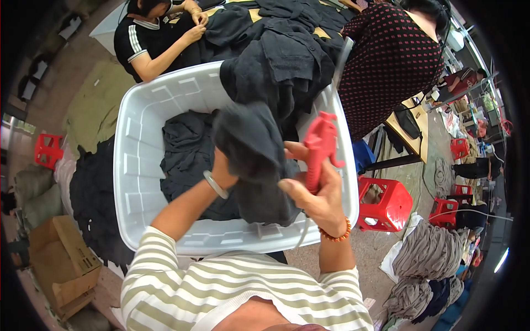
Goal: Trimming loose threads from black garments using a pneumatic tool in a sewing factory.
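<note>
A dark grey knit garment [248, 143], blurred by motion, is raised over a white plastic tub [126, 165]. My left hand [223, 171] holds it from the left; the fingers are hidden behind or inside the cloth. In my right hand [324, 201] is a red air gun [321, 146], upright, with its handle in my palm. A pale hose [302, 231] hangs below that hand. My right thumb and forefinger extend toward the garment's edge. More dark garments [185, 143] lie in the tub, and others [281, 66] drape over its far rim.
A person in black [149, 44] handles dark cloth across the tub; another in a dotted top [392, 66] stands at the far right. A red stool [386, 204] is right of the tub. Dark cloth [102, 198] and a cardboard box [63, 259] are at left.
</note>
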Demonstrator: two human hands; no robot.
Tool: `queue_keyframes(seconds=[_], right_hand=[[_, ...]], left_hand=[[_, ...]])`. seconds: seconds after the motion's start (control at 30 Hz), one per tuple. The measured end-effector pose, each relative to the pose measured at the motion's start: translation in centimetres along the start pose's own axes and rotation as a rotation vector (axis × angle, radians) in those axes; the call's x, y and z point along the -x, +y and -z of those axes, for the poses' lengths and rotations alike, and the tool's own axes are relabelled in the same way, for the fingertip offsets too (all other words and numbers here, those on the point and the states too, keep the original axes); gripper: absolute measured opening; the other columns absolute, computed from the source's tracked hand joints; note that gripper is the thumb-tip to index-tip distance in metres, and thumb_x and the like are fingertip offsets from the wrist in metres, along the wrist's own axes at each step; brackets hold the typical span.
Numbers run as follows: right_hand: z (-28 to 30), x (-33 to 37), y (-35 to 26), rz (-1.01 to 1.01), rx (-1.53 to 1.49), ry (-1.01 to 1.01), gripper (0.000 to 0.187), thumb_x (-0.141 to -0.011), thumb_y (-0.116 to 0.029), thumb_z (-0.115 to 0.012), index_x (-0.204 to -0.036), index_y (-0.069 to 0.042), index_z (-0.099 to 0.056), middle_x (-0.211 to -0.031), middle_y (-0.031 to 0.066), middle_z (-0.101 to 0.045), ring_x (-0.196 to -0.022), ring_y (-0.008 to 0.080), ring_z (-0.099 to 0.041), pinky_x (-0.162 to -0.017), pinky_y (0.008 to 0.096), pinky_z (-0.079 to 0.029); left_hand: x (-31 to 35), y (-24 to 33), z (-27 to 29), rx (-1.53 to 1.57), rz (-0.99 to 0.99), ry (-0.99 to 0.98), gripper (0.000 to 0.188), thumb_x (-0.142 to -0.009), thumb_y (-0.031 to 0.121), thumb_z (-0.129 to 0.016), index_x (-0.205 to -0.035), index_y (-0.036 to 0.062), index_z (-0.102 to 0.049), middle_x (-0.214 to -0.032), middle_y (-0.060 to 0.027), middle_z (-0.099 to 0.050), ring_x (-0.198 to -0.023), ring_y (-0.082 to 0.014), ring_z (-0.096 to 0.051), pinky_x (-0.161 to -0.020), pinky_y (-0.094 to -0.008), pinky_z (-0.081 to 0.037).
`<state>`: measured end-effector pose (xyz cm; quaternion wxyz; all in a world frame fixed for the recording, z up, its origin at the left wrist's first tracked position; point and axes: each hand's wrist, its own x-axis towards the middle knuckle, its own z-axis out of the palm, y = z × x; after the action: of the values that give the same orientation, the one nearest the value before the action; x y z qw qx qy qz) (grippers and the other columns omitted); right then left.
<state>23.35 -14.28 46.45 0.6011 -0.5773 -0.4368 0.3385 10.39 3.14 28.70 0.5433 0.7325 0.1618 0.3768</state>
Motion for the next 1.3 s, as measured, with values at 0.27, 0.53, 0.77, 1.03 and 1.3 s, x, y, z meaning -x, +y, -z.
queue_keyframes(seconds=[0.27,0.53,0.77,1.03,1.3], right_hand=[[9.5,4.2,8.0,-0.201,0.202,0.259,0.039,-0.087,-0.006,-0.063,-0.124,0.002,-0.052,-0.093,0.0075,-0.068,-0.046,0.0,-0.043,-0.041,0.0158,-0.033],[12.6,4.3,13.0,-0.339,0.403,0.236,0.032,-0.088,-0.002,-0.058,-0.12,0.001,-0.056,-0.083,0.0024,-0.065,-0.056,0.0018,-0.04,-0.051,0.0179,-0.033],[11.3,4.2,17.9,-0.632,0.548,-0.03,0.023,-0.09,-0.009,-0.057,-0.11,0.002,-0.056,-0.075,0.0095,-0.064,-0.062,0.0151,-0.056,-0.06,0.0292,-0.045],[7.4,3.8,22.6,-0.81,0.67,-0.305,0.021,-0.088,-0.014,-0.058,-0.101,0.002,-0.054,-0.071,0.0199,-0.061,-0.062,0.0314,-0.06,-0.063,0.0383,-0.047],[4.3,3.5,23.3,-0.818,0.75,-0.404,0.021,-0.088,-0.014,-0.059,-0.1,0.003,-0.054,-0.07,0.0188,-0.062,-0.063,0.033,-0.061,-0.062,0.0387,-0.047]], left_hand=[[-26.3,9.3,-2.7,0.254,0.078,0.043,0.029,-0.082,0.02,-0.068,-0.104,-0.0001,-0.067,-0.101,-0.009,-0.068,-0.094,-0.0186,-0.065,-0.084,-0.0294,-0.05],[-40.2,2.0,-4.4,-0.379,0.075,0.334,0.098,-0.071,0.049,-0.076,-0.141,-0.0009,-0.028,-0.129,-0.0223,-0.05,-0.121,-0.033,-0.048,-0.099,-0.0393,-0.039],[-11.8,-23.3,1.7,-0.762,0.106,0.279,0.046,-0.076,0.034,-0.074,-0.104,0.0,-0.065,-0.092,-0.0143,-0.068,-0.086,-0.0264,-0.065,-0.079,-0.0343,-0.051],[11.6,-28.7,-4.7,-0.641,1.344,-0.054,0.121,-0.052,0.051,-0.086,-0.145,0.0031,-0.024,-0.143,-0.0199,-0.036,-0.137,-0.0358,-0.027,-0.111,-0.0484,-0.025],[13.1,-30.5,-3.8,-0.952,1.206,-0.142,0.064,-0.067,0.042,-0.078,-0.12,0.0125,-0.057,-0.122,-0.0125,-0.051,-0.123,-0.0313,-0.035,-0.101,-0.048,-0.025]])
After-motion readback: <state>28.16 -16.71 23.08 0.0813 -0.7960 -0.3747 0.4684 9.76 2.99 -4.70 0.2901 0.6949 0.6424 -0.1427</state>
